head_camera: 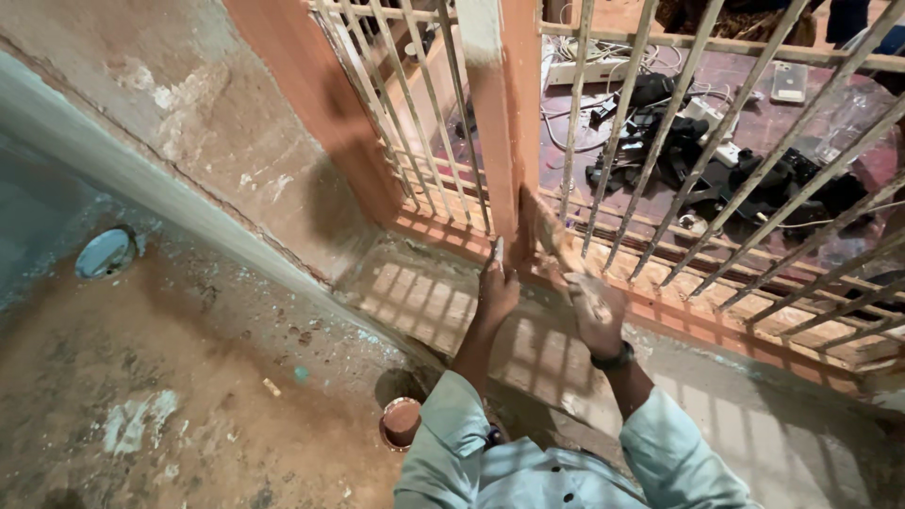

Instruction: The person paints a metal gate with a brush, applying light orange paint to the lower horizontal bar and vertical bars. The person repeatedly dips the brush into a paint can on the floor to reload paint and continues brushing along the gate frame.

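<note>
Sandpaper, or some similar worn abrasive sheet [556,247], is what the right hand [596,316] seems to hold, pressed flat against the lower part of the orange post [509,123] of the metal grille [716,179]; the sheet is blurred, so I cannot tell its exact kind. It looks thin, light and flexible, with a rough face, so I judge it will bend easily around the corner of the post and will not slip much in the fingers, but it can tear at a sharp edge. The best hold seems to be with the palm and fingers spread over its back, as the right hand does now, closed over the lower end of it. The left hand [497,290] is just beside, to the left, closed around a small pale flat tool [497,251], maybe a scraper blade, whose tip touches the foot of the post; it looks stiff and thin, good to grip by its lower part. The post itself is rigid and fixed, with paint partly pale near its top. Both sleeves are light green, and the right wrist wears a dark band [613,359]. Beyond the hands, behind the bars, black cables and chargers [679,141] lie on a dark red floor, with a phone [788,83] further away. Near the person's left elbow a small round tin [401,421] stands on the dusty concrete floor [189,377], and well apart to the left is a round drain cover [104,253].
</note>
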